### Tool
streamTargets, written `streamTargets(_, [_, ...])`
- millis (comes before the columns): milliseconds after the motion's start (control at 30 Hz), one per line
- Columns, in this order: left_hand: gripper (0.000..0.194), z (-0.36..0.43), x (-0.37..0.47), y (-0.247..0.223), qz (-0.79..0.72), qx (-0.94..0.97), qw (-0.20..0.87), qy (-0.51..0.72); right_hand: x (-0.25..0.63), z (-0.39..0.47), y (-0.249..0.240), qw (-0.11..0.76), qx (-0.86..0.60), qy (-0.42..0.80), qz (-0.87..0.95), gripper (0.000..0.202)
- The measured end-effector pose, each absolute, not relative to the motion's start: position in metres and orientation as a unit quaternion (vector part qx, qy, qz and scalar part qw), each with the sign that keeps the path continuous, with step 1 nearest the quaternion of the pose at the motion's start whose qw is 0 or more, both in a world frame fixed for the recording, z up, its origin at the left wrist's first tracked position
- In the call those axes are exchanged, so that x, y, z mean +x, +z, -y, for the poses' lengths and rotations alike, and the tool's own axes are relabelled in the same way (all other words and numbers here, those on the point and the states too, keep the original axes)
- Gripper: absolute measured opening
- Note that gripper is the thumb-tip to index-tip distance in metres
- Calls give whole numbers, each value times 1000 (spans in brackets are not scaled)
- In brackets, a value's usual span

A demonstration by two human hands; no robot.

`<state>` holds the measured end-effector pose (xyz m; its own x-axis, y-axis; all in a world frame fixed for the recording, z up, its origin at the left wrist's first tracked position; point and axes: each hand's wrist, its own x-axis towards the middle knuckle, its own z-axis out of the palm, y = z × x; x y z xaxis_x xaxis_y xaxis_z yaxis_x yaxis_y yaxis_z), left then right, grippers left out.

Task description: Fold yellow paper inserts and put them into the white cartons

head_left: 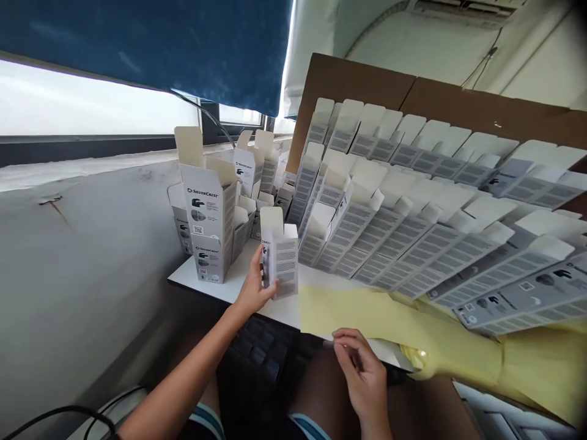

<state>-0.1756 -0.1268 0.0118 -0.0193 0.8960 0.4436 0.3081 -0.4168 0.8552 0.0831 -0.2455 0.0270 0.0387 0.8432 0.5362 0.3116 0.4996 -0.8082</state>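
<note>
My left hand (257, 284) grips the lower part of a small white and grey box (287, 266), which stands upright on the white table (238, 286) with its top flaps open. Over my lap, near the table's front edge, my right hand (360, 363) is raised with its fingers curled and the thumb near the fingertips; whatever it may hold is too small to make out. Left of the held box, open Silvercrest boxes (208, 214) stand stacked.
Several rows of open boxes (389, 220) fill the right side, before a brown cardboard sheet (358, 79). Yellow paper (348, 308) lies along the table's front. A wall (92, 244) is at the left, and a blue blind (160, 43) hangs above.
</note>
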Motion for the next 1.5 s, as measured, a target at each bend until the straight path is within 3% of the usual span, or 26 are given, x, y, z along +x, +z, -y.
streamTargets(133, [50, 174, -173, 38, -374, 667, 334, 550, 61, 246, 55, 609, -347, 269, 661, 10])
streamTargets(200, [40, 195, -172, 55, -351, 666, 358, 552, 43, 246, 67, 607, -295, 296, 676, 12])
streamTargets(267, [50, 210, -173, 69, -316, 670, 395, 544, 27, 246, 76, 609, -271, 323, 672, 12])
streamTargets(333, [79, 219, -178, 78, -293, 690, 415, 516, 18, 246, 81, 618, -265, 348, 653, 11])
streamTargets(400, [93, 223, -182, 82, -302, 709, 403, 493, 13, 248, 82, 621, -265, 364, 642, 10])
streamTargets(533, [71, 224, -184, 82, -314, 702, 381, 513, 12, 248, 84, 636, -272, 326, 644, 9])
streamTargets(667, [69, 225, -182, 83, -296, 692, 385, 533, 18, 247, 97, 659, -294, 84, 687, 14])
streamTargets(767, [69, 225, -182, 85, -294, 689, 393, 534, 28, 248, 113, 575, -254, -106, 771, 16])
streamTargets(833, [68, 226, -183, 86, -299, 685, 397, 533, 35, 249, 122, 508, -233, -158, 814, 19])
streamTargets(933, [65, 227, -184, 87, -315, 675, 404, 531, 43, 247, 129, 454, -228, -161, 846, 24])
streamTargets(1000, [64, 227, -185, 87, -323, 667, 410, 531, 45, 243, 128, 463, -231, -150, 843, 24])
streamTargets(1133, [66, 224, -185, 78, -308, 668, 416, 535, 44, 235, 113, 545, -263, -83, 791, 23])
streamTargets(1267, [49, 207, -176, 58, -335, 614, 433, 568, 44, 229, 80, 627, -344, 54, 696, 13])
streamTargets(1300, [52, 199, -173, 54, -350, 590, 433, 585, 45, 226, 70, 642, -367, 80, 669, 8])
streamTargets(1367, [77, 177, -166, 50, -359, 543, 434, 622, 50, 217, 50, 664, -405, 117, 618, 6])
streamTargets(1433, [106, 151, -160, 53, -336, 516, 448, 648, 57, 205, 32, 677, -431, 141, 580, 13])
streamTargets(1500, [118, 121, -153, 65, -304, 507, 477, 650, 65, 192, 16, 675, -454, 163, 559, 19])
